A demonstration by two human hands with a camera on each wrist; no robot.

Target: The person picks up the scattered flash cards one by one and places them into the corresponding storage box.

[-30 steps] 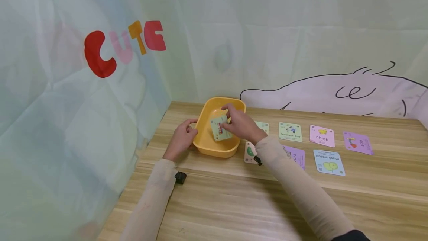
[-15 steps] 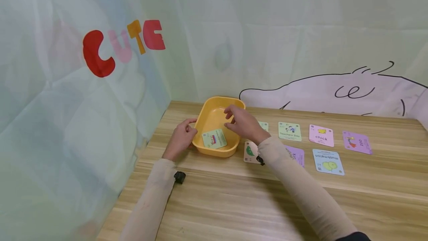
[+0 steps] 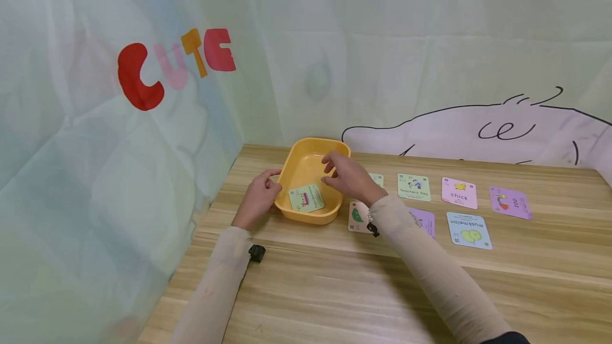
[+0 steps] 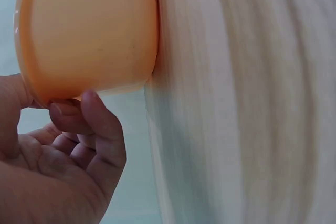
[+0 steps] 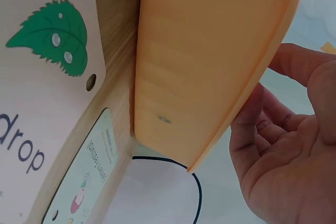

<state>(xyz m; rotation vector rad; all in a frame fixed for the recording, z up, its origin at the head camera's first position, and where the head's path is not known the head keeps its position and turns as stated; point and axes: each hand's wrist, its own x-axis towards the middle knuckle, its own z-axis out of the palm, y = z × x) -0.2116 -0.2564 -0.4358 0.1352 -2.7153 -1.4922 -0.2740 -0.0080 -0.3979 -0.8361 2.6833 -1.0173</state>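
In the head view a yellow plastic bin (image 3: 306,166) stands on the wooden table near the back left corner. My left hand (image 3: 258,198) pinches its left rim; the left wrist view shows the thumb and fingers (image 4: 105,124) at the edge of the bin (image 4: 94,30). Inside the bin, toward its near end, lies a green picture card (image 3: 306,198) with a red boat-like drawing. My right hand (image 3: 351,177) hovers over the bin's right side, fingers loosely bent and holding nothing. The right wrist view shows this hand (image 5: 294,145) beside the bin's rim.
Right of the bin lie a leaf card (image 3: 357,216), a partly hidden green card (image 3: 377,180), a Teachers' Day card (image 3: 414,187), a chick card (image 3: 459,193), a zoo card (image 3: 510,203), a muskmelon card (image 3: 469,231) and a purple card (image 3: 425,222) partly under the right sleeve.
The green card has left my right hand and now lies in the near end of the bin. The right hand has shifted slightly right; the left hand has stayed on the rim.
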